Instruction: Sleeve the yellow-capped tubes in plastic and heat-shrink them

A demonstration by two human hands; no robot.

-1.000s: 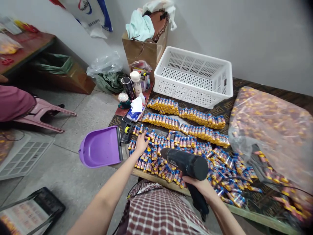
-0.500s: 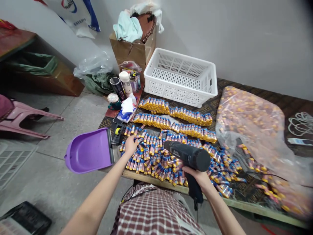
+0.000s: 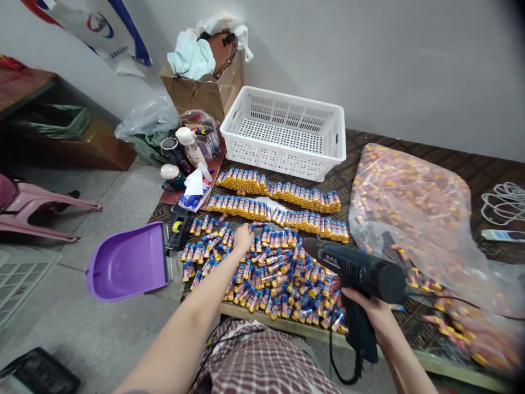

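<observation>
My right hand [image 3: 371, 312] is wrapped around the handle of a black heat gun [image 3: 356, 268]. Its nozzle points left over the loose tubes. My left hand [image 3: 244, 239] is closed, fingertips pinched at a small blue-and-yellow tube [image 3: 258, 224] that seems to be in them; the grip is partly hidden. Around and below it lie many loose small tubes [image 3: 279, 268] with blue and yellow ends, jumbled along the table's front edge. Just behind the hand, more such tubes stand in neat stacked rows, a nearer row [image 3: 238, 207] and a farther row [image 3: 303, 196].
A white plastic basket [image 3: 283, 160] stands behind the rows. To the right lies a clear bag [image 3: 414, 191] of similar tubes. A purple dustpan [image 3: 129, 262], a tape dispenser [image 3: 179, 230], and a bottle [image 3: 189, 142] are at left. The gun's cord [image 3: 455, 298] trails right.
My left hand has moved right along the near side of the stacked rows. My right hand has carried the heat gun to the right. The view has shifted slightly.
</observation>
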